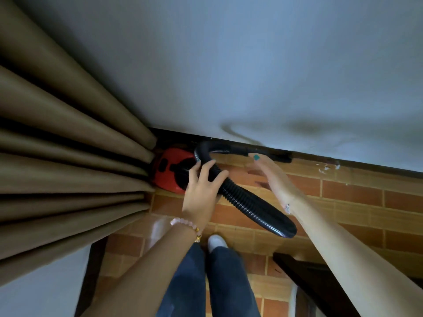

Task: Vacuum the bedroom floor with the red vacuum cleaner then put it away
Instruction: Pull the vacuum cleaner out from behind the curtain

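Red vacuum (168, 171) sat on the tiled floor (354, 197) at the far wall (229, 65), tucked against the curtain (68, 156) on the left. Left hand (200, 192) was curled round the black hose (248, 202) beside the vacuum body. Right hand (267, 175) was spread, fingers straight, just right of the hose loop, gripping nothing.

The vacuum cleaner (169, 171) is sitting on the floor (343, 202) at its far edge by the wall (251, 65), against the curtain (68, 156) on the left. The hose (242, 199) is looping rightward above the floor, with the left hand (201, 191) gripping it and the right hand (266, 171) just beside.
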`<state>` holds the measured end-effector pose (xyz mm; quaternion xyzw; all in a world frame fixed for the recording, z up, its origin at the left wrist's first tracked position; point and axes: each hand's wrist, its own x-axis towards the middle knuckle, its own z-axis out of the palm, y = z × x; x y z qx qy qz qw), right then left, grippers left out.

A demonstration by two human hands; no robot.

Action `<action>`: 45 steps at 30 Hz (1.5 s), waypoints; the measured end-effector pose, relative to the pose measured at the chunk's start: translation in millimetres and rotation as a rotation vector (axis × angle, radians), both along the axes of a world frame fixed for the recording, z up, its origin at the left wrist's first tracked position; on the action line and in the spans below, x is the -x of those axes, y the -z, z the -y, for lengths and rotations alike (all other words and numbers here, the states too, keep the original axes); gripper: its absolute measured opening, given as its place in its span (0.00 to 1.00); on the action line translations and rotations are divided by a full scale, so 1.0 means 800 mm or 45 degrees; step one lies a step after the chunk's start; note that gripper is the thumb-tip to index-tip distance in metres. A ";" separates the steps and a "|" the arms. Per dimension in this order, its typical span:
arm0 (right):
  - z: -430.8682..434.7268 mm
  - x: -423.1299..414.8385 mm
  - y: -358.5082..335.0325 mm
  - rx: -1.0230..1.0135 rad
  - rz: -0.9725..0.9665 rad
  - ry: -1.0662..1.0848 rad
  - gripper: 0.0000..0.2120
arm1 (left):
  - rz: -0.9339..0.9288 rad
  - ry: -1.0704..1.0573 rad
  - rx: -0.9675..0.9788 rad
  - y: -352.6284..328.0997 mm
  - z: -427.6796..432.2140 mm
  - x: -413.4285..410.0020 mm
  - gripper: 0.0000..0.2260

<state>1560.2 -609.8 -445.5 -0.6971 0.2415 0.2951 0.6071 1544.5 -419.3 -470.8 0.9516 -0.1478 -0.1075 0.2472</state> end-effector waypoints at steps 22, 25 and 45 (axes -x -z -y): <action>-0.067 -0.096 0.045 -0.500 -0.672 0.446 0.12 | 0.298 0.465 0.244 0.007 -0.017 0.049 0.30; -0.058 -0.092 0.046 -0.511 -0.687 0.452 0.11 | 0.059 0.194 0.274 0.002 -0.038 0.043 0.34; -0.001 -0.057 0.054 -0.695 -0.690 0.872 0.17 | -1.469 -0.256 1.080 -0.044 0.043 0.028 0.06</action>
